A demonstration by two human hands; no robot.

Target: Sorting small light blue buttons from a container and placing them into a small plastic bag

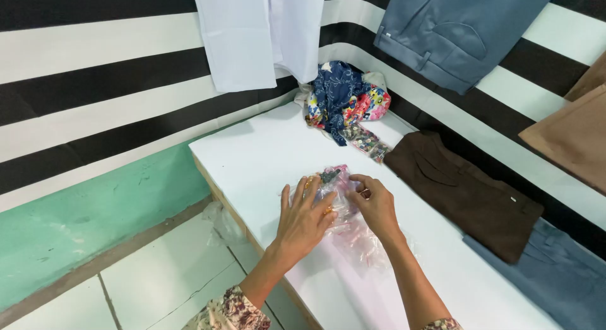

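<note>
On the white table I log one clear plastic bag of small coloured items, lying near the middle under both hands. My left hand rests flat on it, fingers spread and extended, gripping nothing. My right hand has fingers curled, pinching the bag's upper edge. Behind: a bundle of patterned blue cloth in the corner; at right, folded brown trousers beside blue-grey trousers.
</note>
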